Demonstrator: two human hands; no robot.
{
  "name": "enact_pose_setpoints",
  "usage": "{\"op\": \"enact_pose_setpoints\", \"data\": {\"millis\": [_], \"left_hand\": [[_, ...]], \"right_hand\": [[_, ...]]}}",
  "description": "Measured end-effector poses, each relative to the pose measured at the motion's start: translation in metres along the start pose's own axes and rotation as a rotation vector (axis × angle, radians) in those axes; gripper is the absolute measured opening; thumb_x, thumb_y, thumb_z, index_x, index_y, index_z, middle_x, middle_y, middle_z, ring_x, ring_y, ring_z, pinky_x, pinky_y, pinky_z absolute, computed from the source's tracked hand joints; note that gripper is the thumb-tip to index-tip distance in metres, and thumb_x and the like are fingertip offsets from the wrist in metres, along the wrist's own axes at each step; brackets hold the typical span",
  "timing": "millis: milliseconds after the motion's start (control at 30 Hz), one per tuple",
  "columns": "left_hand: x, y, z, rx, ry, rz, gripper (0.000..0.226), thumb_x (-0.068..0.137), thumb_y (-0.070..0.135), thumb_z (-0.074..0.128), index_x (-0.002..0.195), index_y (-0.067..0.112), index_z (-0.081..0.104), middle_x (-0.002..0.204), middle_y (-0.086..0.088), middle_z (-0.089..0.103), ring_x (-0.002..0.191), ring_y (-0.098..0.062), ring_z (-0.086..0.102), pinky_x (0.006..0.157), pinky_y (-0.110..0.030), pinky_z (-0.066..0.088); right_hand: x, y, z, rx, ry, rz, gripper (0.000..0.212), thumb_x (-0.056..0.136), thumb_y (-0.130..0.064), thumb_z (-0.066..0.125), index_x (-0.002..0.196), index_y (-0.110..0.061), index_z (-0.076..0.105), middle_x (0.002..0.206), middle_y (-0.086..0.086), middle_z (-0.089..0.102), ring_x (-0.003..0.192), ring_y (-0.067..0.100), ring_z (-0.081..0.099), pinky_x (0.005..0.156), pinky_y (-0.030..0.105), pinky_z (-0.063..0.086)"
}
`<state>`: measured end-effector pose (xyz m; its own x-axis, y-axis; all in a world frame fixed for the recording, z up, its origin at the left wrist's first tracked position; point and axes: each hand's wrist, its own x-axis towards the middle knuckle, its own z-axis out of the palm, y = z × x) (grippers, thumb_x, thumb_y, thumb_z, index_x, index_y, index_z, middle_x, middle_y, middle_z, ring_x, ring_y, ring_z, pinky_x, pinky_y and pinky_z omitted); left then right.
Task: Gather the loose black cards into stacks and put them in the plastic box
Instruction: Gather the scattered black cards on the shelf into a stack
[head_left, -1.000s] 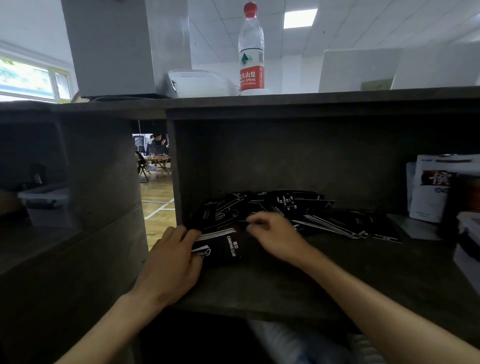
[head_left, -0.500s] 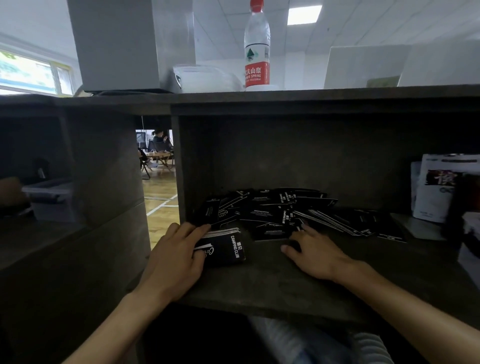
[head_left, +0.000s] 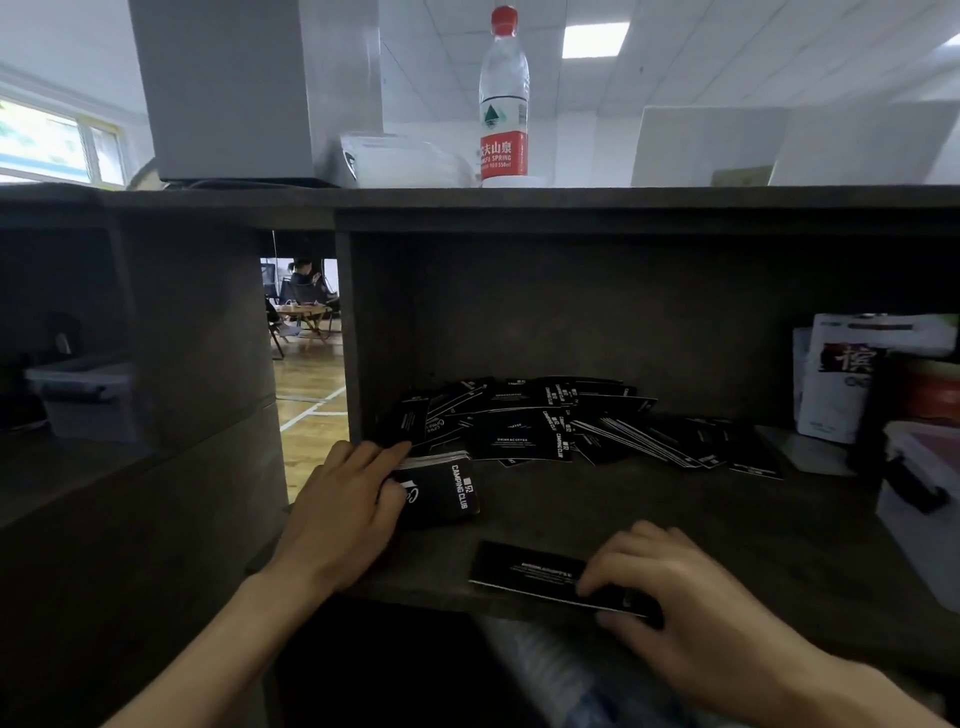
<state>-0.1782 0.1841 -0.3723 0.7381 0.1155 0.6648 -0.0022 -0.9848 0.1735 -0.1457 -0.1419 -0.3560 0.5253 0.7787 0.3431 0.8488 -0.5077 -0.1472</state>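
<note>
Cards (head_left: 540, 421) heaped inside shelf cubby (head_left: 675, 322)

Bright ceiling panel (head_left: 595, 39) and window (head_left: 57, 140); dim shelf interior; edges blurred, warped.

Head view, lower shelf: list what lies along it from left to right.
Left hand → gathered card stack it holds → loose black cards pile → white pouch. The right hand with its few cards sits nearer, overlapping this order.
</note>
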Motion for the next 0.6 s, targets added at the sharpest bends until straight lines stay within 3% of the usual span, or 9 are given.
{"op": "enact_pose_setpoints", "data": {"millis": [167,267,367,433,500,567,600], "left_hand": [[-0.003,0.0,-0.004,-0.106,0.016,-0.004,0.074,0.095,0.063,0.004,0.139,0.029,0.052,0.111,0.017,0.057,0.103,-0.006,0.04,0.086,-0.028,0.039],[-0.003,-0.001,-0.004,-0.117,0.008,-0.01,0.076,0.094,0.067,0.003,0.137,0.031,0.054,0.108,0.019,0.056,0.101,-0.004,0.04,0.085,-0.026,0.038],[0.0,-0.001,-0.001,-0.036,-0.012,-0.026,0.072,0.089,0.073,0.017,0.132,0.03,0.056,0.113,0.017,0.057,0.105,-0.004,0.042,0.085,-0.025,0.04],[0.001,-0.003,0.001,0.03,-0.017,-0.038,0.068,0.085,0.072,0.031,0.131,0.029,0.056,0.115,0.015,0.058,0.107,-0.007,0.044,0.085,-0.025,0.042],[0.001,-0.006,0.002,0.032,-0.008,-0.029,0.064,0.085,0.068,0.036,0.131,0.027,0.057,0.114,0.013,0.059,0.106,-0.01,0.046,0.084,-0.026,0.042],[0.0,-0.007,0.002,0.007,-0.003,-0.008,0.058,0.088,0.059,0.043,0.133,0.025,0.057,0.115,0.01,0.057,0.107,-0.011,0.047,0.086,-0.026,0.042],[-0.001,-0.007,0.002,-0.012,0.011,0.002,0.053,0.089,0.053,0.051,0.133,0.024,0.058,0.116,0.009,0.055,0.107,-0.012,0.047,0.087,-0.026,0.041]], "right_hand": [[0.048,-0.017,0.004,0.131,0.211,0.02,0.017,0.094,-0.03,0.056,0.105,-0.034,0.067,0.097,-0.02,0.064,0.095,0.0,0.057,0.084,0.028,0.05],[0.094,-0.022,0.01,0.298,0.168,0.16,0.014,0.096,-0.025,0.059,0.101,-0.033,0.069,0.096,-0.013,0.068,0.094,0.003,0.061,0.085,0.027,0.053],[0.129,-0.025,0.033,0.404,0.154,0.246,0.004,0.093,-0.029,0.066,0.092,-0.033,0.065,0.101,-0.011,0.063,0.097,0.006,0.058,0.081,0.023,0.047],[0.14,-0.027,0.045,0.474,0.205,0.276,0.012,0.088,-0.031,0.072,0.092,-0.029,0.06,0.097,-0.008,0.063,0.089,0.006,0.06,0.068,0.018,0.043],[0.149,-0.019,0.045,0.664,0.218,0.324,0.021,0.087,-0.036,0.073,0.096,-0.021,0.062,0.093,0.001,0.069,0.082,0.013,0.067,0.061,0.025,0.051],[0.159,0.009,0.04,0.773,0.252,0.406,0.029,0.094,-0.04,0.063,0.097,-0.012,0.067,0.097,0.013,0.072,0.091,0.028,0.07,0.069,0.038,0.058],[0.164,0.028,0.037,0.696,0.242,0.438,0.032,0.098,-0.04,0.057,0.102,-0.011,0.069,0.104,0.015,0.071,0.1,0.031,0.068,0.074,0.037,0.056]]}}
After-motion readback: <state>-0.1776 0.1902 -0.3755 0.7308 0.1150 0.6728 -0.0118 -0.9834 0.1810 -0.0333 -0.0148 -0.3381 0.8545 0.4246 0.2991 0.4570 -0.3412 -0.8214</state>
